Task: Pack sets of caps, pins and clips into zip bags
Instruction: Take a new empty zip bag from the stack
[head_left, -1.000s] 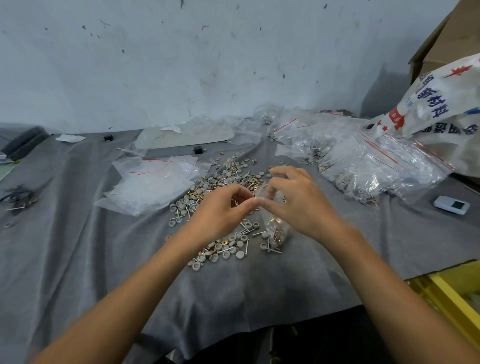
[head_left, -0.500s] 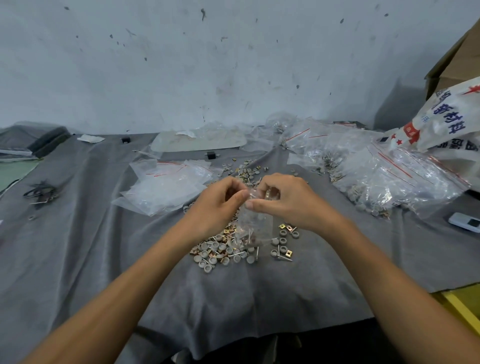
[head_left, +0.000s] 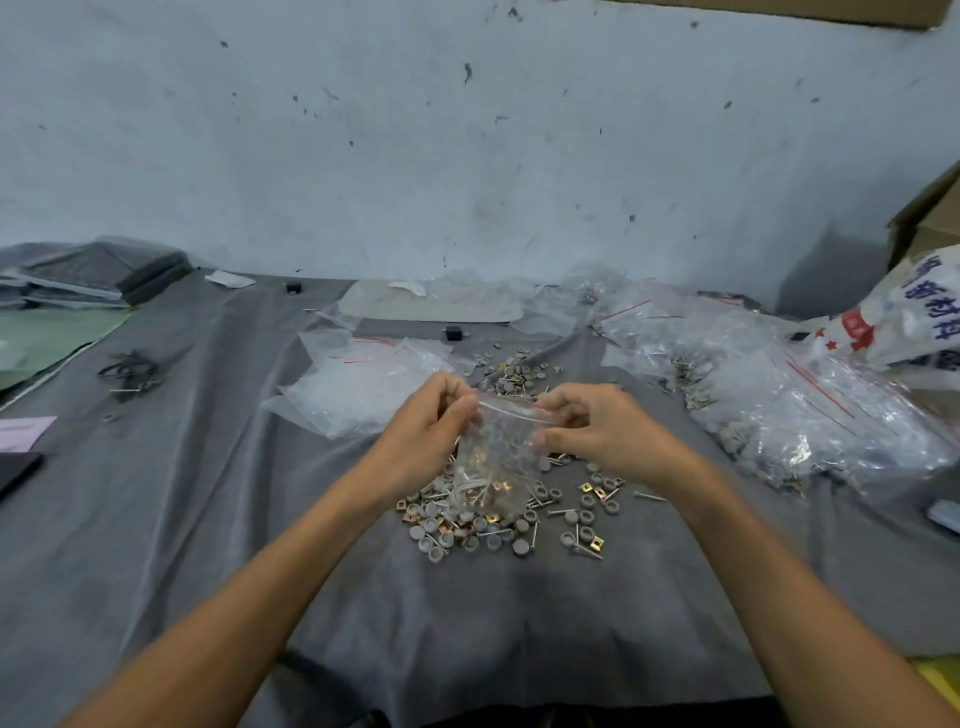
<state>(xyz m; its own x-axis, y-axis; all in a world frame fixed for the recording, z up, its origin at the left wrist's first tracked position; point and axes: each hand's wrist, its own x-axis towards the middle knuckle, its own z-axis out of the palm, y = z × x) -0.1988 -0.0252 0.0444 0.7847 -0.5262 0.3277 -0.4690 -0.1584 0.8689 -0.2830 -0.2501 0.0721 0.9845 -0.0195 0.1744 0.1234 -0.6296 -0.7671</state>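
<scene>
1. Two grips, one item. The left hand (head_left: 428, 423) pinches the left upper corner of a small clear zip bag (head_left: 498, 452); the right hand (head_left: 602, 434) pinches the right upper corner. Both grips are narrow, thumb against fingers, closed on the plastic.
2. The zip bag hangs between the hands, above the worktop. Its mouth edge runs left to right from one grip to the other, and its long axis drops straight down. The contents have settled at the bottom and appear to be a mixed set. Whether the seal is fully pressed cannot be told.
3. Key relation: the seal strip spans grip to grip, and neither hand is nearer. Judged step: closing the mouth. One grip would need to anchor a corner while the other runs along the strip.
4. Directly beneath is the loose stock: grey caps (head_left: 431, 543), pins (head_left: 644, 497) and brass clips (head_left: 586, 487), scattered on the grey cloth (head_left: 156, 519) that covers the worktop.
5. Left of the hands is a stack of empty bags (head_left: 358, 387).
6. Right of the hands is a heap of filled bags (head_left: 779, 410), nearer the right hand and the likely drop point.
7. At the far right edge is a printed sack (head_left: 909, 312).
</scene>
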